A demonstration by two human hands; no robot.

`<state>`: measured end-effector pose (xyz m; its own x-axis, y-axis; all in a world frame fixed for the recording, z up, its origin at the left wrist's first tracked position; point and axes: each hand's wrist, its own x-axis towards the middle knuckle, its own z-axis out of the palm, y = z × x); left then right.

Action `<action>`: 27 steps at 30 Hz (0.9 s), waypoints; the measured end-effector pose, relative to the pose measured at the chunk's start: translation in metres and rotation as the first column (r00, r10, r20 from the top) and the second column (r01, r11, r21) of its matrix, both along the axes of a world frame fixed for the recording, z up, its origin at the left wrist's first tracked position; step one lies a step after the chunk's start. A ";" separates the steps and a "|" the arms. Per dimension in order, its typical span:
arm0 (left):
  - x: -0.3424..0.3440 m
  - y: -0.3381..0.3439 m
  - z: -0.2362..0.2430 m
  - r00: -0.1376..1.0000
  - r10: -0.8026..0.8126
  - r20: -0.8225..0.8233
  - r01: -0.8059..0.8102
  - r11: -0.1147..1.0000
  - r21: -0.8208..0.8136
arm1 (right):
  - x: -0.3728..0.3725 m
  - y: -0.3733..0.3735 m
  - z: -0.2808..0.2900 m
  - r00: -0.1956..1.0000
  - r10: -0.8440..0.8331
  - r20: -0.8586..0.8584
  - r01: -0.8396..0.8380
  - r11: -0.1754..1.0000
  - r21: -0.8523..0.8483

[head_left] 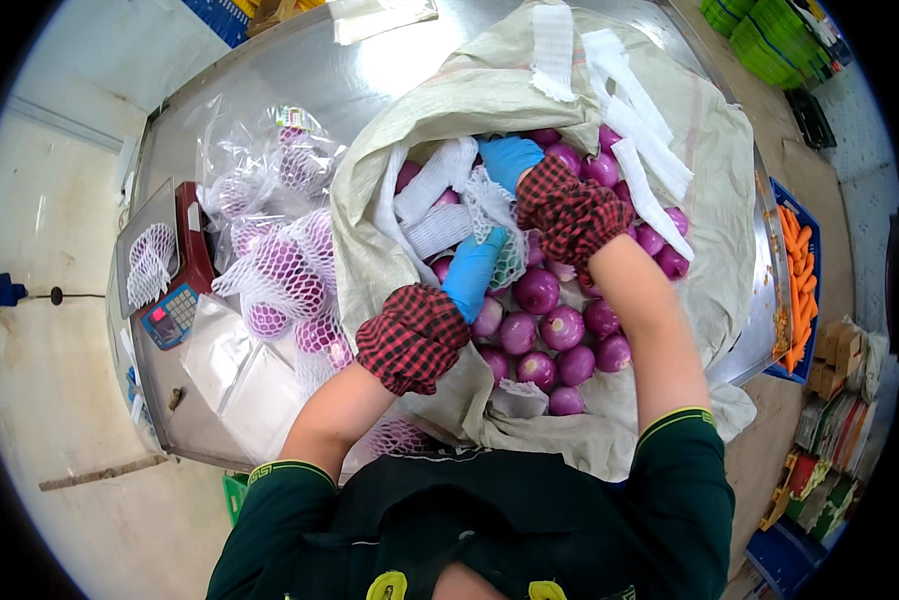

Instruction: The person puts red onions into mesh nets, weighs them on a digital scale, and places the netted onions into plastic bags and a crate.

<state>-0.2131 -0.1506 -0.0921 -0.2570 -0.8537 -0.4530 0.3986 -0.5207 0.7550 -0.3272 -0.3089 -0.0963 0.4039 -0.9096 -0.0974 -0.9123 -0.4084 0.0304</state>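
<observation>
Head view: your left hand (pixel 473 273) pinches a crumpled, white, diamond-meshed net sleeve (pixel 489 205), your right hand (pixel 510 160) gripping or not, unclear.

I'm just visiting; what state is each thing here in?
Left hand: gloved, gripping white net
Right hand: gloved, at the net's upper end
White net: bunched between both hands
Sack: open
Onions in sack: loose
Scale: bearing a netted bundle
Carrots: heaped in blue crate

Metal table (pixel 290 75), brightly lit; pale wall (pixel 55 210) at left; brownish floor (pixel 820 185) at right
</observation>
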 end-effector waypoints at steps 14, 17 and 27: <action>-0.005 0.046 0.062 0.876 0.162 0.455 0.201 0.734 -0.649 | -0.115 0.195 0.076 0.862 0.459 0.216 -0.377 0.864 -0.334; -0.002 0.060 0.065 0.941 -0.196 -0.274 0.104 0.943 -0.317 | -0.079 0.259 0.110 0.629 -0.140 0.764 0.005 0.984 0.177; 0.085 0.141 0.063 0.829 0.227 -0.511 -0.079 0.952 0.294 | -0.020 0.288 0.119 0.136 -0.721 0.680 -0.106 0.672 0.733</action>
<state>-0.1284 -0.0096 -0.0293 -0.3963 -0.7792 -0.4855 0.7896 -0.5591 0.2528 -0.3474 -0.0209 0.0227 0.2472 -0.8853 -0.3938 -0.1106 0.3779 -0.9192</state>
